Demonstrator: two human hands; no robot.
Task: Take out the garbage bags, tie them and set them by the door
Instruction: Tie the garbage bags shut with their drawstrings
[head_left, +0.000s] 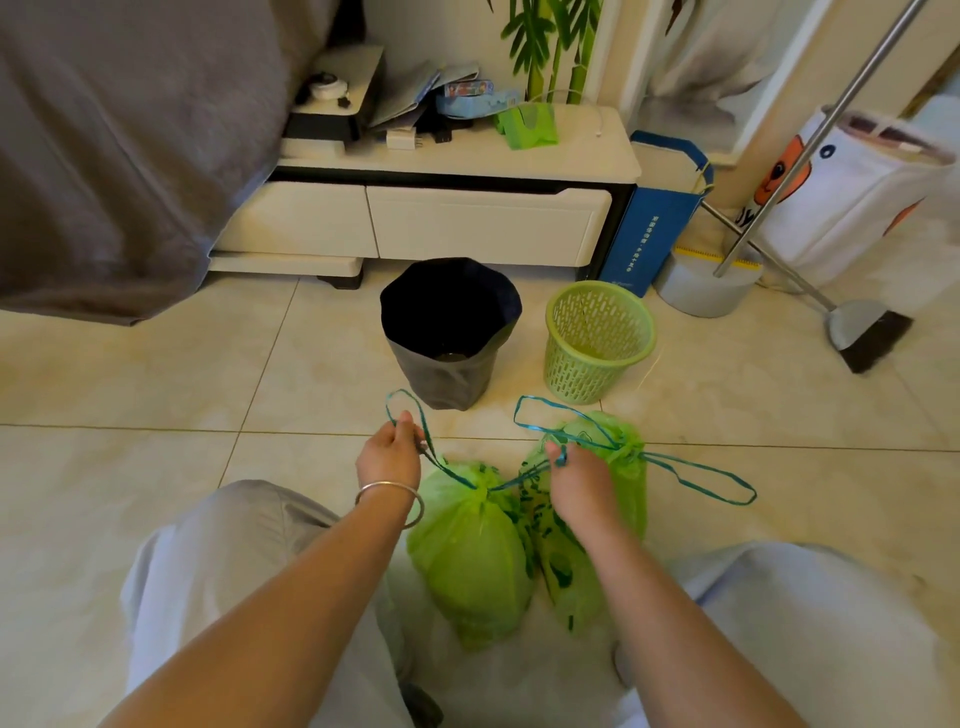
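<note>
Both hands pinch the teal drawstring loops, left hand (389, 457) and right hand (571, 480), with the near garbage bag (467, 545) standing upright right between them.

Head-worn view, steeply down, floor (156, 395) close.

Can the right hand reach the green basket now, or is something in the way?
Probably not at once. The right hand is pinching a blue drawstring of the near garbage bag. The green basket stands beyond the second bag, with open floor around it.
</note>
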